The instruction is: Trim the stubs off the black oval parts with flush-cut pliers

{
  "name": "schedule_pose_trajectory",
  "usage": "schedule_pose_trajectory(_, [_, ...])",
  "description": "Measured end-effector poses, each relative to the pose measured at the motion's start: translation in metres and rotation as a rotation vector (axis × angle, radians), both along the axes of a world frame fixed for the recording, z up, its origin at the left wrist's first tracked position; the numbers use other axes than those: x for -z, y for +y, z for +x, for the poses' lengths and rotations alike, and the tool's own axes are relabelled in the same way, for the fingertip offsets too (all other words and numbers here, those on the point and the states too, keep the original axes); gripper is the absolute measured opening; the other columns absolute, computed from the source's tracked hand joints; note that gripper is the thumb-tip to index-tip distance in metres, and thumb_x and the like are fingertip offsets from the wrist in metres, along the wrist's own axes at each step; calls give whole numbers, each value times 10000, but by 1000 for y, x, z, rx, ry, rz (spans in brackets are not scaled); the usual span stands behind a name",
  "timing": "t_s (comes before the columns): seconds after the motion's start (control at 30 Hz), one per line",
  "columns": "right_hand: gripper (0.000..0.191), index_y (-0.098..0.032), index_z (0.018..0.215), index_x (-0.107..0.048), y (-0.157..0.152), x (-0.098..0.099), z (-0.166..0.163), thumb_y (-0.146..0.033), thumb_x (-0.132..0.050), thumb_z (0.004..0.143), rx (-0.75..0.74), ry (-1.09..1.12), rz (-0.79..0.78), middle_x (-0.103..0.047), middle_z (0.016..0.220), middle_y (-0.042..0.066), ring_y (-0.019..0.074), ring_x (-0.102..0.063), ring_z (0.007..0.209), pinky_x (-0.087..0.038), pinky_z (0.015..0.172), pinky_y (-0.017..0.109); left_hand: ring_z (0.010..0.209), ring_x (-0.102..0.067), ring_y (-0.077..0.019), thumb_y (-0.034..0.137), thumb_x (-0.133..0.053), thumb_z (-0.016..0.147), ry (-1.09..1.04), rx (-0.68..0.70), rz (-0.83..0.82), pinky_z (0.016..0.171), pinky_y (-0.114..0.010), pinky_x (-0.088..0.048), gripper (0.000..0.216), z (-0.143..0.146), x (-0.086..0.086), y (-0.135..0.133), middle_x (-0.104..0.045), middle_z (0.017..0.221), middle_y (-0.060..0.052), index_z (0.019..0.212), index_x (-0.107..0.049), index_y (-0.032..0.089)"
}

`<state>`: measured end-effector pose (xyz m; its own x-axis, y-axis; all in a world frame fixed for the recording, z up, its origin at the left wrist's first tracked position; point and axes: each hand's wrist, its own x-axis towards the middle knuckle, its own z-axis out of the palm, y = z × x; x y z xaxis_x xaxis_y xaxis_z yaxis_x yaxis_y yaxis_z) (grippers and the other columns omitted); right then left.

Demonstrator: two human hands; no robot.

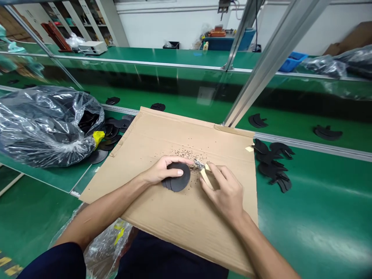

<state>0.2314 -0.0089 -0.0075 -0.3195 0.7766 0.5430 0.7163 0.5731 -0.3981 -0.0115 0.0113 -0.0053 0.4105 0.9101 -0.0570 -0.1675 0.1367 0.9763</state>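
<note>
My left hand (164,169) grips a round black disc (177,182), its thumb lying across the top face and its index finger stretched along the far edge. Curved lines mark the disc's lower left part. In my right hand (228,190) is a pair of cutting pliers (205,173) with cream handles. The plier tips are close to my left index fingertip, just off the disc's upper right edge; whether the jaws touch anything is too small to tell. Small black scraps (188,155) lie scattered on the cardboard sheet (162,217) beneath both hands.
A large clear plastic bag (43,128) of black parts stands at the left, with loose black discs (110,135) beside it. Black curved pieces (273,162) are heaped right of the cardboard. A metal post (261,66) rises behind. More black pieces (328,133) lie on the green conveyor beyond.
</note>
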Motion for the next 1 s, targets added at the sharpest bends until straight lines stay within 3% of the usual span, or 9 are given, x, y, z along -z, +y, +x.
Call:
schedule_pose_trajectory(0.13, [327, -224, 1279, -659, 0, 1, -1, -281, -631, 958, 34, -98, 60, -717, 949, 74, 231, -654, 832, -491, 699, 334, 1209, -675, -270, 282, -805, 761, 183, -55, 179, 1059, -368, -509, 450, 7, 3, -5, -733, 1303, -106, 1202, -769, 204])
schedule_pose_trajectory(0.2, [305, -204, 1257, -661, 0, 2, -1, -278, -627, 963, 59, -133, 99, -721, 941, 69, 220, -650, 820, -480, 696, 323, 1270, -644, -274, 254, -789, 767, 228, -100, 202, 1106, -366, -478, 465, 9, 4, -7, -712, 1344, -101, 1228, -757, 210])
schedule_pose_trajectory(0.33, [283, -187, 1225, -665, 0, 1, 0, -297, -624, 968, 86, -147, 117, -724, 944, 66, 210, -645, 800, -482, 691, 319, 1086, -712, -249, 278, -807, 757, 178, -236, 121, 972, -329, -534, 437, 10, 5, -5, -765, 1210, -96, 1182, -753, 188])
schedule_pose_trajectory(0.43, [313, -189, 1247, -652, -1, 0, -1, -314, -624, 961, 74, -108, 88, -723, 972, 75, 221, -656, 829, -504, 709, 330, 892, -714, -195, 326, -867, 715, 0, -354, -17, 839, -286, -545, 323, 9, 8, 1, -781, 971, -57, 962, -735, 164])
schedule_pose_trajectory(0.53, [335, -186, 1266, -638, -1, -1, -2, -311, -621, 956, 41, -69, 69, -717, 994, 86, 234, -663, 856, -523, 716, 343, 774, -687, -139, 331, -903, 683, -227, -409, -177, 759, -245, -543, 346, 8, 8, 6, -739, 831, -15, 848, -656, 154])
schedule_pose_trajectory(0.77, [364, -180, 1294, -613, 0, 2, -3, -293, -627, 947, -67, -24, 69, -711, 983, 95, 250, -665, 862, -552, 726, 372, 705, -686, -97, 108, -803, 736, -457, -304, -310, 669, -192, -555, 403, 5, 3, 9, -731, 897, 1, 1096, -637, 184])
schedule_pose_trajectory(1.0, [422, -210, 1338, -594, -3, 2, -4, -267, -650, 923, -148, 31, 49, -717, 1044, 104, 265, -686, 936, -572, 787, 391, 668, -696, -105, 113, -810, 747, -478, -215, -415, 634, -192, -582, 275, 8, 5, 2, -748, 878, -38, 988, -677, 128])
